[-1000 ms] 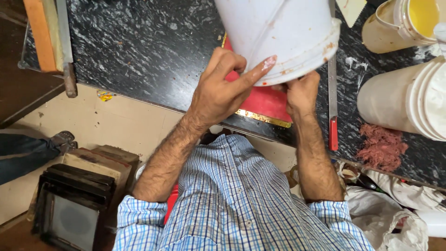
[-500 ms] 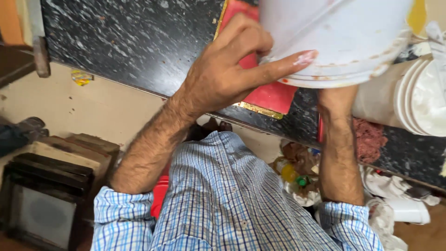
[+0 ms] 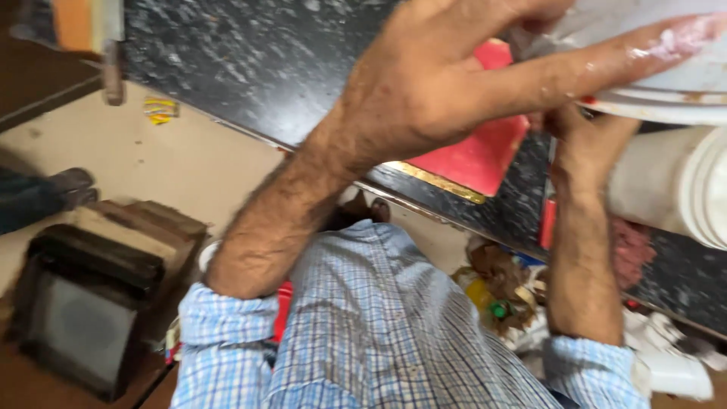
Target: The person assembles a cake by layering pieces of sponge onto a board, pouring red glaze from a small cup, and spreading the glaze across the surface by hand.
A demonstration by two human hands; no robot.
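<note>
1. Compared with half a second ago, the camera sits closer and the left hand [image 3: 432, 83] fills more of the view, while the white bucket [image 3: 681, 68] has slid toward the upper right corner, so only its rim and a strip of its wall show.
2. The left hand lies against the outside of the white bucket near the rim, its fingers wrapped around the wall and one long finger stretched flat along it, wet with a pale smear at the tip.
3. The right hand [image 3: 587, 140] is below the bucket rim, pressed up against its underside; its fingers are hidden by the rim, so I cannot tell how they are curled.
4. The white bucket is held tilted above the black speckled counter [image 3: 250, 68], at the top right of the view, touching both hands.
5. A red flat board with a gold edge [image 3: 477, 155] lies on the counter just under the left hand.
6. A second white tub [image 3: 674, 189] lies on its side on the counter to the right, just beside the right forearm.
7. A reddish crumbly heap [image 3: 632, 254] sits on the counter below that tub.
8. Both forearms are bare, coming out of rolled blue checked shirt sleeves [image 3: 227, 318] at the bottom.
9. On the pale floor to the left stands a dark boxy frame [image 3: 83, 318], and another person's shoe [image 3: 68, 185] shows at the far left edge.
</note>
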